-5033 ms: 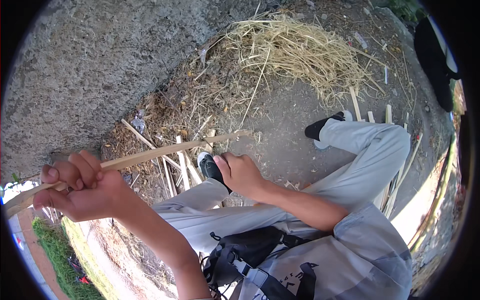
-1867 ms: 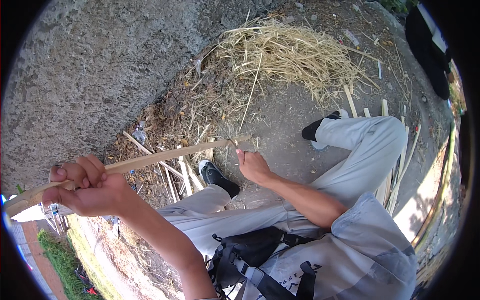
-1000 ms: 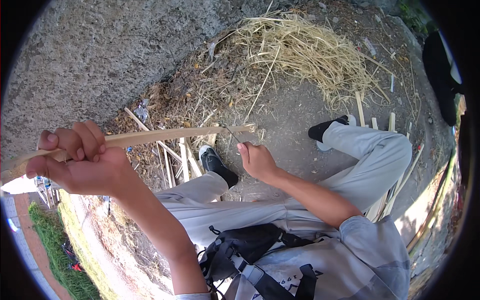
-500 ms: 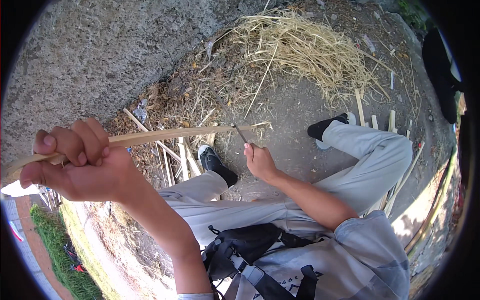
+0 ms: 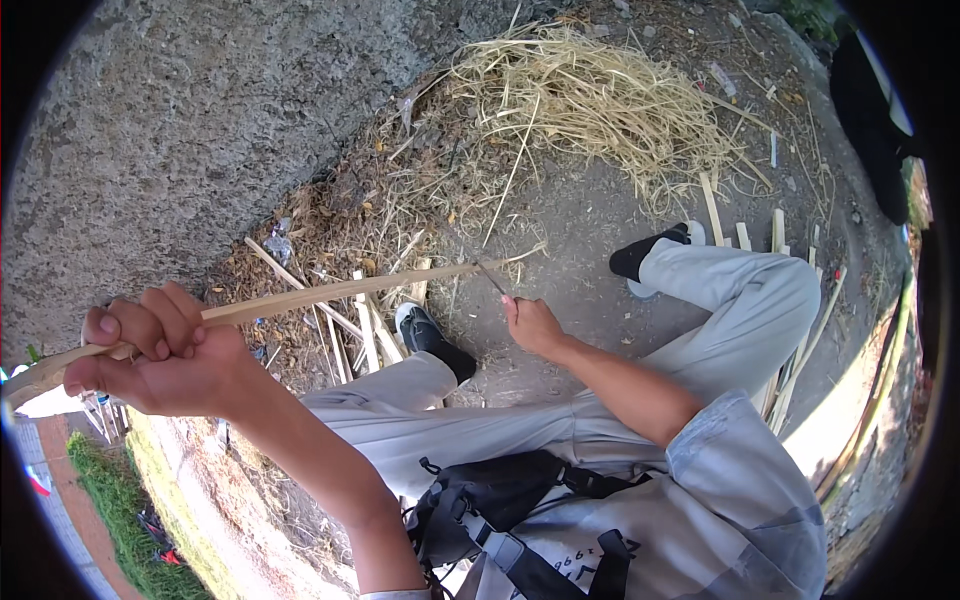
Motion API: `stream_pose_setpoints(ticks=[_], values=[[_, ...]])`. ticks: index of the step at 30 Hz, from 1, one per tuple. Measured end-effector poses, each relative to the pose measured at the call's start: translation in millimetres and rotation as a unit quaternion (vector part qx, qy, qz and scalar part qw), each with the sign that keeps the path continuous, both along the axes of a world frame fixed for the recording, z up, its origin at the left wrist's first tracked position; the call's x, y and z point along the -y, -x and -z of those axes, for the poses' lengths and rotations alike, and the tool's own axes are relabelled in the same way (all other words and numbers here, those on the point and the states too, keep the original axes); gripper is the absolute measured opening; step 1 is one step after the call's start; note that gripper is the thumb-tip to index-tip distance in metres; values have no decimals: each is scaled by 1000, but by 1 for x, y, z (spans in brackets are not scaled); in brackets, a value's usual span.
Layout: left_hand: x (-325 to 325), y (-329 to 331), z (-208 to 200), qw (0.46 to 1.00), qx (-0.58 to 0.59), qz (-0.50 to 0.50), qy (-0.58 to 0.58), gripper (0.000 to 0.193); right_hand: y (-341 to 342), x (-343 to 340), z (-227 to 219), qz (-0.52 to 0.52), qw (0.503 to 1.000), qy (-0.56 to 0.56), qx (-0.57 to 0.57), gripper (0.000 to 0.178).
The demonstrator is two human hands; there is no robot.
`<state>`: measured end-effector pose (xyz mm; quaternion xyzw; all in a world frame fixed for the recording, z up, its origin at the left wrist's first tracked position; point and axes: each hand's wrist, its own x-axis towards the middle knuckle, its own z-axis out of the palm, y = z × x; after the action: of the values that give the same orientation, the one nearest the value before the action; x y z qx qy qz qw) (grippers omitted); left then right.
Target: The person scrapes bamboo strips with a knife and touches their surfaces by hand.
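Observation:
A long, pale bamboo strip [image 5: 320,293] slants across the view, rising from the left rim toward the middle. My left hand [image 5: 165,350] is closed around it near its left end, fingers curled over the top. In my right hand [image 5: 535,326] is a knife [image 5: 491,279], its handle mostly hidden by the fingers. The narrow dark blade crosses the strip close to its far right end and appears to touch it. Past the blade, the tip looks thin and slightly frayed.
A heap of thin shavings [image 5: 610,110] lies on the ground ahead. Several cut pieces [image 5: 370,330] rest near my left shoe [image 5: 425,330], and more strips [image 5: 778,232] lie beyond my right knee. A big rough rock [image 5: 220,130] fills the upper left.
My left hand has shifted slightly down and to the right, so the strip slopes more steeply. The knife has moved slightly down and to the right, still at the strip's far end.

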<state>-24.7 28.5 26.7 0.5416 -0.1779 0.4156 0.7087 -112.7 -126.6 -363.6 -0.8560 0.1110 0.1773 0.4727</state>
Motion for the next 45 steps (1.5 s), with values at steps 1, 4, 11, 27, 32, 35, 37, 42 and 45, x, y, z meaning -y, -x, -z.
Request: stream_pose_setpoints(ticks=[1,4,11,27,32,35,37,42,45], values=[[-1,-3,-1,1000,4,-1,4,53,3,12,17,15,997,4,-82,55],[-4,-8,5,1000,-7,10,23,53,12,33,61,27,987,40,-150,55],[-5,-7,3,1000,3,12,9,53,0,3,12,17,997,54,-51,56],[-24,2,10,931,75,355,-48,57,-17,-12,-43,74,995,-33,59,61],[11,5,2,939,58,339,-23,58,-20,-25,-131,133,952,-248,123,58],[4,2,8,943,57,324,-43,57,-6,-21,-191,96,931,-311,168,56],[-4,2,6,958,44,284,-23,55,-2,-18,-205,55,931,-309,186,54],[11,3,7,981,22,194,-13,57,7,-7,-183,69,961,-186,194,45],[32,-5,4,989,9,148,-22,60,14,4,-175,78,976,-128,155,40]])
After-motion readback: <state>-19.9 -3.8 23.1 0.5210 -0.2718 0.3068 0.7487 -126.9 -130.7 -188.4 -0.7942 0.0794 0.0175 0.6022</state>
